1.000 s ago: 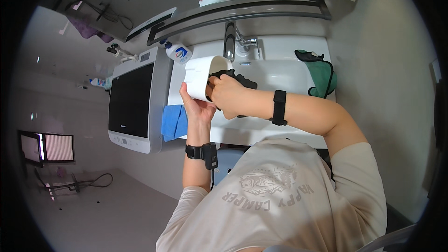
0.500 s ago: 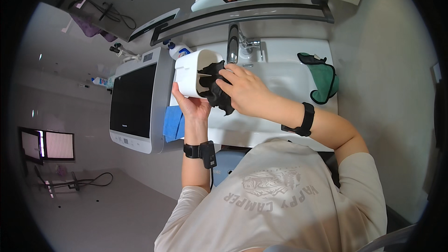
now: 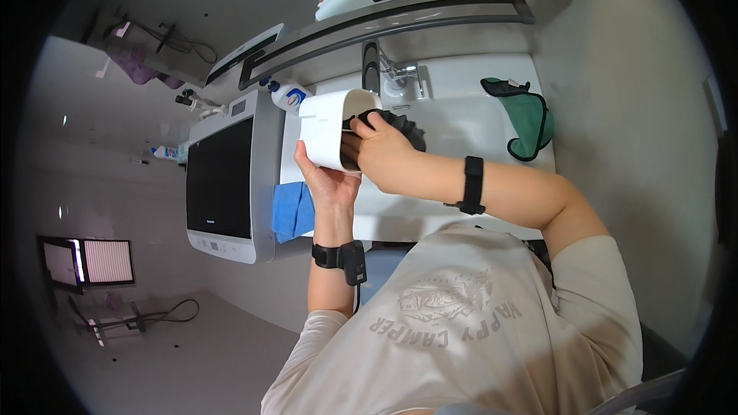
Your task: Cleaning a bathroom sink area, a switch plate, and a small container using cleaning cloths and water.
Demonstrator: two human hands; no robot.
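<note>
A white container (image 3: 320, 132) with rounded corners is tipped on its side over the left part of the sink, its mouth facing right. My left hand (image 3: 332, 186) supports it from below, thumb up its near side. The fingers of my right hand (image 3: 387, 160) reach into the mouth, closed around part of a crumpled black plastic bag (image 3: 410, 131); their tips are hidden inside. Some of the bag spreads out beyond the rim, behind my right hand. Below the container lies a folded blue cloth (image 3: 293, 211).
Behind my hands stands a chrome faucet (image 3: 371, 69) on the white sink (image 3: 461, 119). A green cloth item with black edging (image 3: 529, 123) lies on the right rim. At left are a grey appliance with a dark door (image 3: 221, 173) and a white bottle (image 3: 289, 97). A dark rail (image 3: 392, 24) runs behind.
My right hand has moved deeper into the container's mouth. The black bag, which hung down in front of the mouth, is now bunched behind that hand. The view has shifted slightly.
</note>
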